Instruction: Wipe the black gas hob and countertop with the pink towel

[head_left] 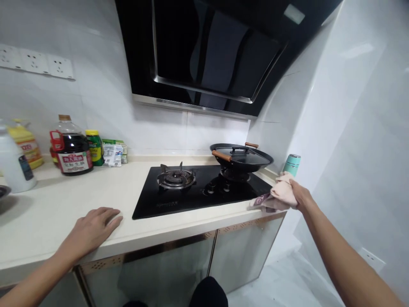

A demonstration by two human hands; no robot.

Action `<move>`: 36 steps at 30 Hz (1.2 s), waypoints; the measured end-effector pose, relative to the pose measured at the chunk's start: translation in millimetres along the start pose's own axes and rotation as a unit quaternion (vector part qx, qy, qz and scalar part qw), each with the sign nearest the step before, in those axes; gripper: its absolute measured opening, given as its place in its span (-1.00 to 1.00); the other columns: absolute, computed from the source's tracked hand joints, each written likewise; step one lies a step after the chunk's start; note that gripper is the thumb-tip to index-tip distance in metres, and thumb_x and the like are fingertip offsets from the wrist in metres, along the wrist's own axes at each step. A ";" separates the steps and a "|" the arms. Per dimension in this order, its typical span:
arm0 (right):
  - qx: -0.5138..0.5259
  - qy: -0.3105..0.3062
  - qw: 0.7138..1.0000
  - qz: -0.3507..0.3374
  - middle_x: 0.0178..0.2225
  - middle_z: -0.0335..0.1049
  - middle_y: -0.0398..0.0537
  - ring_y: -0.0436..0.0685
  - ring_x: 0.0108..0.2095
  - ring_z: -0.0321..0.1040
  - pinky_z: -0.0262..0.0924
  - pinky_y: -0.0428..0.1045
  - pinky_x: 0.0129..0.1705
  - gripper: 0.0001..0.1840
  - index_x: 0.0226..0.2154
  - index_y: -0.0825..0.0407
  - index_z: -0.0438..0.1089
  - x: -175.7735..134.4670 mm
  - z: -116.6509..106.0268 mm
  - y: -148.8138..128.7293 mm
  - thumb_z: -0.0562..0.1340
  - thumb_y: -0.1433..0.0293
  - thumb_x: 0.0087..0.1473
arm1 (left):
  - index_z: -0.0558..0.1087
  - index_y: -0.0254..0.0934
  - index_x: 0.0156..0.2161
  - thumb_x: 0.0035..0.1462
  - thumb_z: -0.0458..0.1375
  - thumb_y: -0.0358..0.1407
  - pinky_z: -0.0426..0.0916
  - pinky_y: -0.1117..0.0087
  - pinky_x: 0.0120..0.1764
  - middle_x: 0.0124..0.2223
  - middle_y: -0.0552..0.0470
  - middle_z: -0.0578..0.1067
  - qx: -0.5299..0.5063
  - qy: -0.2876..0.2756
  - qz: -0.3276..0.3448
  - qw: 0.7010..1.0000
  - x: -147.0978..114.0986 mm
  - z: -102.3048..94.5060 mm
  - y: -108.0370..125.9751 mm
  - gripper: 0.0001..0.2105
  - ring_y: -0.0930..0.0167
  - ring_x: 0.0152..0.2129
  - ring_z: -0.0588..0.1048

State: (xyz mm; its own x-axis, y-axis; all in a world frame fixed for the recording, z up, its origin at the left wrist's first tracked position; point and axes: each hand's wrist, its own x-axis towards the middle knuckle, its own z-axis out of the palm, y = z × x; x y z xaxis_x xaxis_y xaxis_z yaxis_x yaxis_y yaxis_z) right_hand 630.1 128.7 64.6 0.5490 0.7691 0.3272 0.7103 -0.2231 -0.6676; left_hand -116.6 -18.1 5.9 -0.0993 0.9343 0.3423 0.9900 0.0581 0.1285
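Note:
My left hand (95,228) rests flat on the pale countertop (96,192), left of the black gas stove (188,200), its fingers stretched out and nothing in it. At the right end of the counter, my right hand (299,194) grips a bunched pink cloth (283,192). Part of the cloth, with a purple pattern, lies on the counter's front edge near the stove's right corner. Just behind the cloth stands a mint-green cup or canister (292,164), its lower part hidden. A black wok (243,158) with a lid and wooden handles sits on the right burner.
A bare left burner (176,177) has a raised pan support. Against the wall at left stand a dark soy sauce bottle (75,149), a green jar (95,148), small packets (113,154), a yellow pump bottle (27,143) and a white bottle (14,164). A black range hood (211,51) overhangs the stove.

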 end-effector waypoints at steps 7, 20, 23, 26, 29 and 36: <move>0.023 0.014 0.999 0.032 -0.01 0.43 0.33 0.38 0.00 0.43 0.38 0.18 -0.01 -0.28 0.14 0.16 0.39 -2.6 59.8 -12.3 0.09 -0.06 0.21 | 0.59 -0.12 0.02 0.27 -0.11 0.06 0.32 0.05 0.13 0.16 -0.09 0.56 0.004 0.007 -0.014 1.000 0.7 1.0 -0.3 -0.48 0.10 0.12 0.45; -0.221 -0.103 0.954 -0.175 0.25 0.22 0.16 0.41 0.25 0.15 0.08 0.31 0.25 -0.42 0.28 -0.08 0.30 -39.1 81.8 -22.9 0.04 0.05 0.34 | 0.57 -0.16 0.02 0.30 -0.11 0.07 0.29 0.09 0.15 0.15 -0.05 0.55 0.014 -0.007 -0.006 1.000 -1.1 -1.9 4.3 -0.48 0.13 0.13 0.43; -0.239 -0.107 0.945 -0.195 0.23 0.21 0.22 0.45 0.21 0.17 0.12 0.32 0.20 -0.40 0.29 -0.08 0.30 -69.8 87.4 -41.6 0.04 0.00 0.36 | 0.56 -0.22 0.05 0.32 -0.12 0.06 0.26 0.04 0.16 0.17 -0.11 0.53 0.010 -0.018 -0.015 1.000 -2.7 -8.0 13.1 -0.46 0.11 0.14 0.40; -0.236 -0.118 0.932 -0.250 0.23 0.20 0.17 0.44 0.14 0.23 0.17 0.26 0.14 -0.41 0.27 -0.16 0.32 -119.3 95.6 -73.2 0.08 -0.06 0.33 | 0.55 -0.27 0.07 0.35 -0.12 0.05 0.26 0.04 0.15 0.18 -0.15 0.52 0.008 -0.025 -0.012 1.000 -4.8 -13.1 18.9 -0.45 0.09 0.13 0.39; -0.200 -0.124 0.911 -0.339 0.19 0.23 0.18 0.43 0.08 0.24 0.19 0.26 0.08 -0.40 0.21 -0.13 0.36 -178.6 105.5 -116.0 0.14 -0.09 0.30 | 0.55 -0.28 0.06 0.35 -0.13 0.03 0.26 0.07 0.14 0.18 -0.17 0.52 0.004 -0.028 -0.011 1.000 -6.5 -16.1 21.3 -0.45 0.09 0.13 0.40; -0.075 -0.215 0.860 -0.456 0.23 0.17 0.20 0.47 0.12 0.13 0.13 0.40 0.09 -0.19 0.16 -0.11 0.35 -309.1 136.2 -227.0 0.21 -0.30 0.10 | 0.59 -0.25 0.00 0.32 -0.09 0.02 0.27 0.08 0.13 0.15 -0.15 0.55 -0.011 -0.008 -0.021 1.000 -7.7 -17.3 21.8 -0.49 0.09 0.11 0.43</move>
State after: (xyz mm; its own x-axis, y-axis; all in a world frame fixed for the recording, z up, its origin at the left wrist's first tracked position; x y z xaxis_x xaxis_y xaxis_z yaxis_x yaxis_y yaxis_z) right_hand 239.1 23.1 23.9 -0.4581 0.8081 0.3704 0.8254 0.5413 -0.1604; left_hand -96.0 -30.1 22.2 -0.1379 0.9371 0.3206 0.9828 0.0893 0.1619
